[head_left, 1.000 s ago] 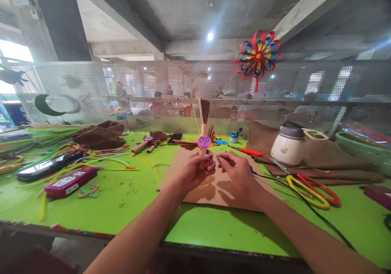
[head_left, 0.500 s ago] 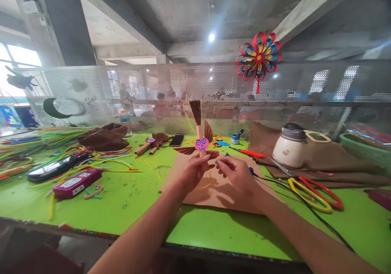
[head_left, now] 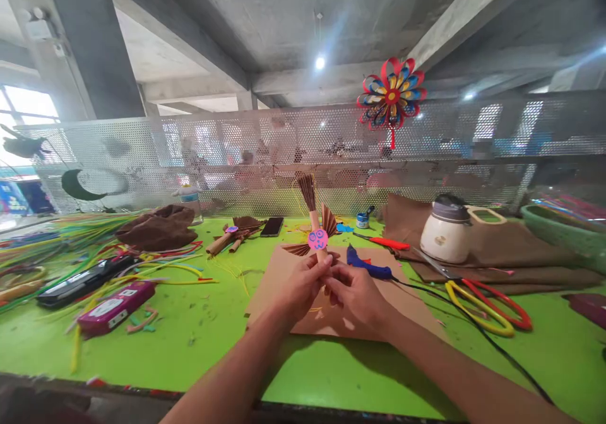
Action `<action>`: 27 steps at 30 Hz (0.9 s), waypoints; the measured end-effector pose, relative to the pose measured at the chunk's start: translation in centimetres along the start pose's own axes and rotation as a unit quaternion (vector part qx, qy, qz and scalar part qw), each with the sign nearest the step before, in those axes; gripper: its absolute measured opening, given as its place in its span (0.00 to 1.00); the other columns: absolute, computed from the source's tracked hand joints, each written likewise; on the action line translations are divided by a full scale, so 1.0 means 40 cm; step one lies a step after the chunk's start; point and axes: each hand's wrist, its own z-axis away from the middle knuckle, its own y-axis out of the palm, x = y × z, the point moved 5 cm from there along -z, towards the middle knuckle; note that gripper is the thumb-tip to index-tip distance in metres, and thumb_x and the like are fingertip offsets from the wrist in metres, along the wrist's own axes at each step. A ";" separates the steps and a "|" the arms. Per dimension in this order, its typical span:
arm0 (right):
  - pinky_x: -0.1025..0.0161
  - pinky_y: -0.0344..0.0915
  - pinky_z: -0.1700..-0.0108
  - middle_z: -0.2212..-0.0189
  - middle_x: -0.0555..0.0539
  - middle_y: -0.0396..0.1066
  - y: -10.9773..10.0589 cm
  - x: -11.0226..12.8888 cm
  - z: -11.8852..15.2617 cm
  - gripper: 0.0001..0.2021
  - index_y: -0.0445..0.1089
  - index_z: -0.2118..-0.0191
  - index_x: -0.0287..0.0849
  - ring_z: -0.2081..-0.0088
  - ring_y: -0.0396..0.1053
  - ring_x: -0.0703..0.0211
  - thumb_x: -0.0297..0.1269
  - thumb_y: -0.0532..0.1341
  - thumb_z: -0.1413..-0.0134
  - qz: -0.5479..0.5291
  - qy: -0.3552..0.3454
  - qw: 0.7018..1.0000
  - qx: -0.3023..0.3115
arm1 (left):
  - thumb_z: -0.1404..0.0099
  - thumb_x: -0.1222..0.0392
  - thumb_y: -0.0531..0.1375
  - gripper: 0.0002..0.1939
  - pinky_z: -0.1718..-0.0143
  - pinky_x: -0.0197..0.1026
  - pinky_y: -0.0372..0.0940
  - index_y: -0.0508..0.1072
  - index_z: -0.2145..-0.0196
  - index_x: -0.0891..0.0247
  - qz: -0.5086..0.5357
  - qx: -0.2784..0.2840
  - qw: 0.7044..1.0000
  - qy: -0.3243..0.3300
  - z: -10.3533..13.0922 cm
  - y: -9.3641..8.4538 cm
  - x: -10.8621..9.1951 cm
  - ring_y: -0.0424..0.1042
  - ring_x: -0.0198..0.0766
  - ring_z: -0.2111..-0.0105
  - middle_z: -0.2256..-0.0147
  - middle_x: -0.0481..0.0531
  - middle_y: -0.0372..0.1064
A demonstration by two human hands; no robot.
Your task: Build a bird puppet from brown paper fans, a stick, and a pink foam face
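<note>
A brown paper figure (head_left: pixel 315 219) stands upright, leaning slightly, above the cardboard sheet. It has a rolled paper body, pleated paper fans at the top and sides, and a pink round face (head_left: pixel 317 240) drawn on in blue. My left hand (head_left: pixel 305 285) grips the lower body between thumb and fingers. From the right, my right hand (head_left: pixel 355 291) meets it there, fingers curled and pinched at the body's lower end; its fingertips are partly hidden. Yellow string hangs below the hands. Beneath lies the cardboard sheet (head_left: pixel 279 291), with a blue glue gun (head_left: pixel 374 267) on it.
Large scissors (head_left: pixel 483 307) and a cream jar (head_left: pixel 445 235) sit on the right, near folded brown cloth (head_left: pixel 502 247). A similar paper figure (head_left: pixel 227 235) and a phone (head_left: pixel 272 226) lie at the back. Coloured strips and a purple box (head_left: pixel 116 307) occupy the left. The glue gun's cord runs front right.
My right hand has moved left and closed in at the base of the paper figure, leaving the glue gun in plainer sight. The figure tilts more to the left at its top.
</note>
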 end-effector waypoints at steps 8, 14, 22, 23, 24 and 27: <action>0.64 0.61 0.74 0.78 0.49 0.70 -0.007 0.022 0.002 0.14 0.71 0.73 0.40 0.77 0.64 0.62 0.47 0.63 0.48 0.113 -0.041 0.992 -0.036 | 0.43 0.44 0.66 0.22 0.75 0.36 0.64 0.73 0.63 0.69 -0.014 -0.058 0.998 0.025 0.002 0.013 -0.005 0.68 0.33 0.76 0.69 0.53 0.71; 0.63 0.60 0.73 0.81 0.50 0.68 -0.091 0.111 0.003 0.18 0.71 0.76 0.40 0.77 0.64 0.62 0.49 0.59 0.43 0.205 -0.118 0.962 -0.139 | 0.39 0.48 0.65 0.18 0.66 0.36 0.61 0.73 0.63 0.68 -0.009 -0.047 0.998 0.041 -0.004 -0.005 -0.020 0.66 0.33 0.71 0.73 0.49 0.67; 0.63 0.66 0.71 0.73 0.47 0.72 -0.205 0.119 -0.029 0.16 0.72 0.63 0.39 0.72 0.69 0.60 0.49 0.62 0.46 0.097 -0.106 0.971 -0.192 | 0.34 0.49 0.61 0.16 0.71 0.34 0.56 0.69 0.64 0.67 0.026 0.036 0.998 -0.037 -0.004 0.019 0.022 0.58 0.30 0.75 0.76 0.45 0.55; 0.62 0.66 0.71 0.70 0.46 0.73 -0.209 0.119 -0.031 0.16 0.72 0.62 0.40 0.71 0.70 0.60 0.49 0.63 0.47 0.081 -0.101 0.973 -0.191 | 0.34 0.50 0.60 0.15 0.71 0.34 0.56 0.69 0.64 0.68 0.023 0.044 0.998 -0.042 -0.003 0.024 0.022 0.57 0.30 0.75 0.76 0.45 0.55; 0.62 0.66 0.71 0.69 0.45 0.73 -0.210 0.120 -0.032 0.17 0.72 0.61 0.40 0.70 0.70 0.60 0.50 0.63 0.48 0.066 -0.095 0.975 -0.187 | 0.33 0.50 0.60 0.15 0.71 0.34 0.56 0.69 0.64 0.68 0.020 0.050 0.997 -0.048 -0.001 0.027 0.022 0.57 0.30 0.75 0.76 0.44 0.54; 0.63 0.65 0.72 0.67 0.46 0.73 -0.203 0.125 -0.033 0.18 0.72 0.59 0.40 0.71 0.69 0.62 0.50 0.64 0.49 0.024 -0.077 0.983 -0.164 | 0.33 0.51 0.59 0.15 0.72 0.33 0.55 0.68 0.65 0.67 0.012 0.064 0.995 -0.079 0.004 0.036 0.029 0.56 0.30 0.76 0.78 0.44 0.52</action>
